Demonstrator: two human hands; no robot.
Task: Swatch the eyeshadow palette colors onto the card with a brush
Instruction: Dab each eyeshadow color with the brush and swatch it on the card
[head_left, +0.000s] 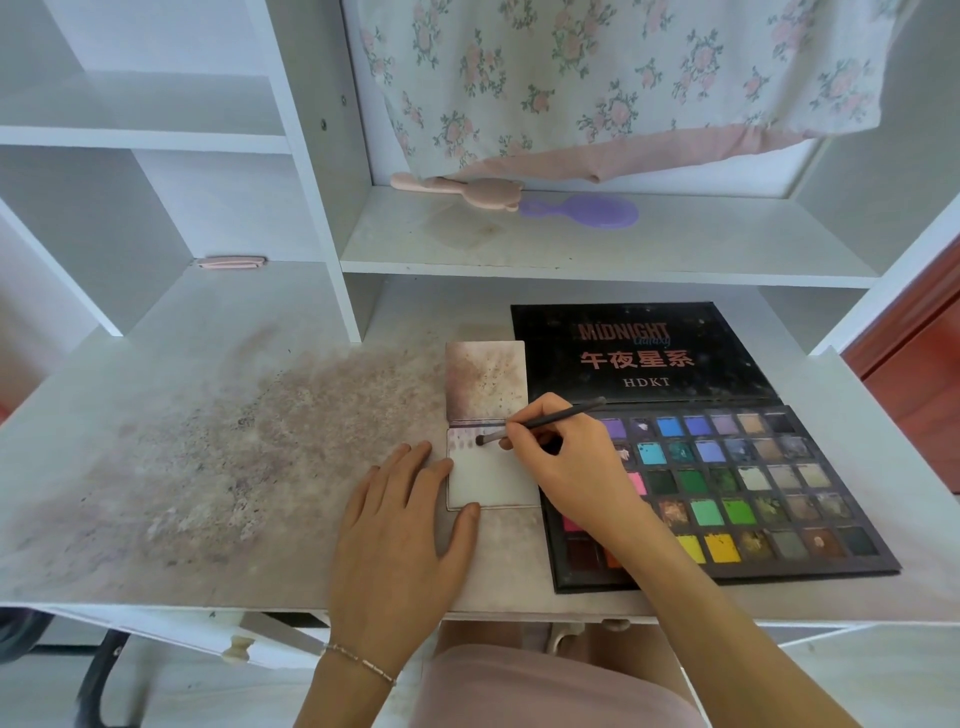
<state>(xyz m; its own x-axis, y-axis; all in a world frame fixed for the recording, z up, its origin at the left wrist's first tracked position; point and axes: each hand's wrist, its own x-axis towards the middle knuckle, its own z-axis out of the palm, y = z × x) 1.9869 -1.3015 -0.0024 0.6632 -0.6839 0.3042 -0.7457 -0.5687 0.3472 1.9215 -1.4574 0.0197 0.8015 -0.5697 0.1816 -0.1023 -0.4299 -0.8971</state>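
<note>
While right hand (566, 457) fingers pinch the brush (540, 422) on the card (488, 483), left hand (400, 525) fingers spread, steadying it

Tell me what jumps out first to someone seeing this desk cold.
The open eyeshadow palette at right, its bright pans in rows under a black lid. Beside it, the right hand holds a brush with its tip on the small white card, which the left hand steadies. Left of that, a wide dusty pink-grey powder smear covers the desk.
</note>
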